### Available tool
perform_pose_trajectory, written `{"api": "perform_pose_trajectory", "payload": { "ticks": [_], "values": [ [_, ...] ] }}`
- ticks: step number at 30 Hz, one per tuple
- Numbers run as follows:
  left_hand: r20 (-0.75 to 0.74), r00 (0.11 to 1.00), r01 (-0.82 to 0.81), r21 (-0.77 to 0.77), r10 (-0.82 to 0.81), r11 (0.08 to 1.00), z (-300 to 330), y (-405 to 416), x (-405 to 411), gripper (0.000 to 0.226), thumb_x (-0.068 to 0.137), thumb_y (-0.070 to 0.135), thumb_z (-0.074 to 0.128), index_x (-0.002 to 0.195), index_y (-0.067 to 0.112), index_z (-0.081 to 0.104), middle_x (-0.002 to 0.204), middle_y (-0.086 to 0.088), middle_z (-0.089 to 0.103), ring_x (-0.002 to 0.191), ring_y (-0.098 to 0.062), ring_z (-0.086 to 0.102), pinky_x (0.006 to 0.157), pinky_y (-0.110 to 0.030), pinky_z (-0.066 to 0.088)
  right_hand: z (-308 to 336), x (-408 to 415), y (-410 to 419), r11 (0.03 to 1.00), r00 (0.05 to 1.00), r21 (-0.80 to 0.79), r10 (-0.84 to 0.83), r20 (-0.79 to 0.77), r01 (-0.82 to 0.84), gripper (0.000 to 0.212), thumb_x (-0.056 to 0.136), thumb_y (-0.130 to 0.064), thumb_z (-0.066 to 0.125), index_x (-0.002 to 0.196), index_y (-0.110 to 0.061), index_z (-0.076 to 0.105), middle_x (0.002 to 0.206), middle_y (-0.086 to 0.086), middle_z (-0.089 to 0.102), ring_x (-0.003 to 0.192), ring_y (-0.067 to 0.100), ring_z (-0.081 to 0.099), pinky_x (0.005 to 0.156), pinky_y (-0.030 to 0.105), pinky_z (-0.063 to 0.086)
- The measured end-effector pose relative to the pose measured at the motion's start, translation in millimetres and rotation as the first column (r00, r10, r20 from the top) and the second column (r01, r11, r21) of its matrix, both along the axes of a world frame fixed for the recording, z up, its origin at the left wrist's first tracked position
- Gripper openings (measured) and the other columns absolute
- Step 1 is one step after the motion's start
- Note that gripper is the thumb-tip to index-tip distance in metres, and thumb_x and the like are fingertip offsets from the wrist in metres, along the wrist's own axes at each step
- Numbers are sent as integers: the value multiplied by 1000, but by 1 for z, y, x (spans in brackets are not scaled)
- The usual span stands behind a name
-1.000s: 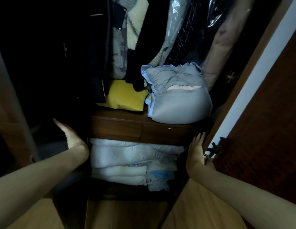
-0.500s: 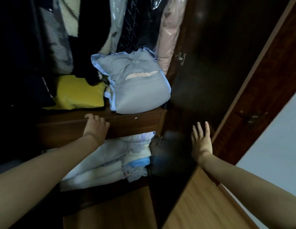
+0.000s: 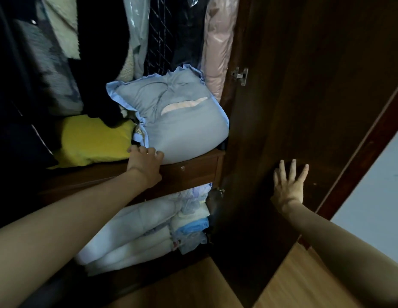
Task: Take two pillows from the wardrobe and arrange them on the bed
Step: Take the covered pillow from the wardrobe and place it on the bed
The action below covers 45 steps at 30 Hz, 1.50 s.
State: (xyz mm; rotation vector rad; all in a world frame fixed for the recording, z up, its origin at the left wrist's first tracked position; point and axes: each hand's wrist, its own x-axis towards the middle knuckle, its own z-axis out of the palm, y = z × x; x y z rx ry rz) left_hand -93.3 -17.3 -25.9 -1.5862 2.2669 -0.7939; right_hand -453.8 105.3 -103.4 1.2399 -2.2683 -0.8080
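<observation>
Five fingers (image 3: 152,152) of my left hand (image 3: 145,165) now curl into the lower corner of the blue frilled pillow (image 3: 180,127), grasping it. They have come up from the front edge of the drawer unit (image 3: 193,172). The pillow stands on that unit in the wardrobe, beside a yellow pillow (image 3: 91,141). My right hand (image 3: 288,185) stays spread flat, released, against the open door (image 3: 304,107).

Blue frilled pillow (image 3: 178,125) sits upright in wardrobe (image 3: 271,96).
</observation>
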Motion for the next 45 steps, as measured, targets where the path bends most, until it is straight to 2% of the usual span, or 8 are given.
{"api": "perform_pose_trajectory", "payload": {
  "ticks": [6, 12, 18, 26, 31, 37, 43, 45],
  "values": [
    [-31, 999, 13, -71, -16, 997, 19, -63, -28, 67, 93, 53, 47, 143, 14, 28, 143, -12, 40, 123, -35, 46, 98, -47, 36, -4, -1, -90, 995, 995, -94, 50, 83, -42, 88, 95, -55, 41, 155, -16, -9, 159, 24, -24, 130, 66, -30, 104, 84, 2],
    [-106, 994, 10, -118, -23, 993, 43, -135, -63, 84, 86, 70, 44, 142, 9, 27, 142, -14, 40, 126, -35, 43, 103, -51, 34, -9, 10, -148, 992, 984, -126, 29, 173, -7, 104, 87, -34, 65, 154, -17, -12, 153, 28, -34, 126, 68, -34, 101, 86, 4],
    [-228, 968, 75, -133, -105, 988, 67, -189, -117, 114, 68, 92, 39, 144, 9, 26, 146, -14, 37, 130, -39, 42, 103, -61, 31, -6, 22, -171, 985, 941, -174, 46, 336, 14, 102, 91, -45, 59, 153, -14, -17, 154, 25, -34, 123, 67, -39, 98, 88, -1],
    [-378, 917, 163, 66, -126, 985, 57, -256, -146, 143, 44, 106, 37, 150, 12, 14, 153, -16, 27, 136, -41, 33, 104, -68, 26, 15, 33, -172, 967, 897, -254, 119, 426, -8, 101, 92, -48, 57, 153, -13, -15, 158, 22, -28, 135, 61, -28, 105, 82, 5],
    [-411, 859, 305, -65, -304, 950, 38, -278, -141, 127, 52, 102, 40, 138, 9, 35, 136, -18, 45, 122, -39, 44, 100, -62, 34, 44, 57, -184, 954, 869, -296, 100, 484, 55, 96, 94, -49, 55, 155, -13, -9, 162, 20, -18, 143, 57, -9, 111, 76, 11],
    [-475, 765, 421, -142, -435, 896, 26, -277, -137, 84, 69, 86, 51, 109, 11, 47, 114, -15, 61, 106, -34, 54, 94, -56, 36, 83, 128, -204, 880, 807, -475, 300, 508, -28, 96, 88, -53, 59, 152, -11, 1, 163, 17, 1, 146, 48, 10, 115, 65, 21],
    [-304, 718, 567, -267, -626, 779, 26, -243, -135, 33, 90, 39, 40, 112, 17, 51, 107, -5, 66, 99, -26, 61, 84, -41, 43, 121, 178, -207, 679, 792, -698, 546, 274, -227, 81, 81, -46, 64, 143, -12, 25, 149, 17, 32, 137, 39, 32, 112, 56, 31],
    [-313, 586, 656, -358, -748, 664, 20, -228, -128, 28, 89, 25, 43, 108, 13, 59, 102, -7, 68, 93, -24, 65, 81, -39, 51, 132, 186, -209, 653, 759, -706, 598, 257, -275, 77, 84, -44, 64, 144, -13, 27, 152, 16, 31, 141, 37, 29, 114, 54, 29]
  ]
}}
